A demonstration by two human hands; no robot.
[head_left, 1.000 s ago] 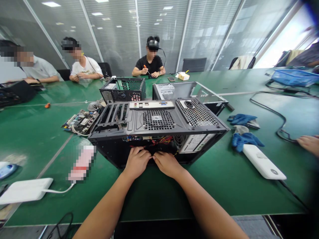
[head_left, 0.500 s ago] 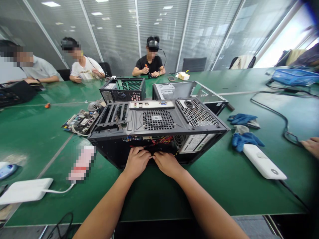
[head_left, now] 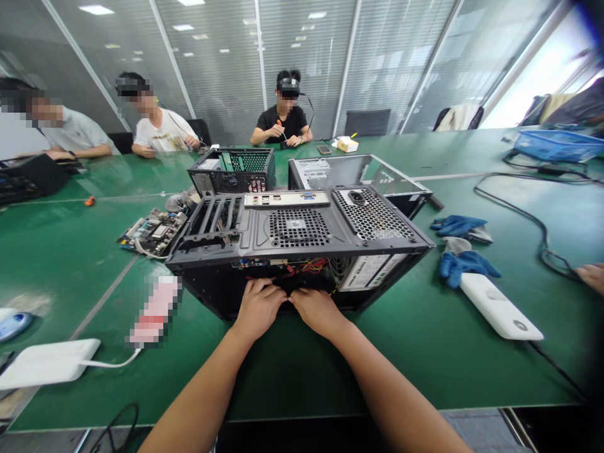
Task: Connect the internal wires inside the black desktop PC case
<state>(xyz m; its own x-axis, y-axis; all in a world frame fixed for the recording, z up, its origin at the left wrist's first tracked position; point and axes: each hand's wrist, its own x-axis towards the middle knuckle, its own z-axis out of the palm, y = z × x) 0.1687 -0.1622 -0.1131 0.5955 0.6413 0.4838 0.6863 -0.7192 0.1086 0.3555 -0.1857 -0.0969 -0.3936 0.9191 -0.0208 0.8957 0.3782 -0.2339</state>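
A black computer case stands on the green table, its vented rear panel facing up and its near side open. Through the opening show red and yellow wires and a power supply with a white label. My left hand is at the lower part of the opening, fingers bent and closed. My right hand meets it from the right, also with curled fingers. The fingertips of both nearly touch. Whatever they pinch is too small and dark to make out.
Left of the case lies a circuit board; blue gloves and a white power bank are to the right. Behind stand two more cases. Several people sit around the table. Another person's hand is at the right edge.
My hands have hardly moved at the case opening. The other person's hand at the right edge has shifted slightly to the right.
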